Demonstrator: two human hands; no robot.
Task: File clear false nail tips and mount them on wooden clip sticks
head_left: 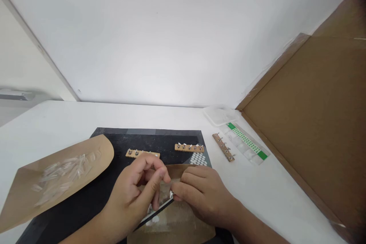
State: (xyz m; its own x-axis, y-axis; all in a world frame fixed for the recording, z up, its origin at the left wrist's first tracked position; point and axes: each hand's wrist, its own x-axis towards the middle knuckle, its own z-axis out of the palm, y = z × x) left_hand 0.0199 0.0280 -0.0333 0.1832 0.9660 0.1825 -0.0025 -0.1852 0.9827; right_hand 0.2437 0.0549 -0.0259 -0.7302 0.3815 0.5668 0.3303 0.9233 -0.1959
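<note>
Brown card [185, 225] lies beneath, perhaps to catch anything dropped; right hand [205, 195] pinches a metal piece [171, 193]; left hand [128, 190] curls, hold unclear.

Beyond the left hand [131, 188] and right hand [208, 194], a white wall [157, 45] rises behind the white counter [82, 116]. Right of the right hand slants a brown cardboard panel [309, 114]; nearer it, a clear case [248, 155] bears a green-and-white label [246, 140], with a translucent lid [217, 116] just beyond.
</note>
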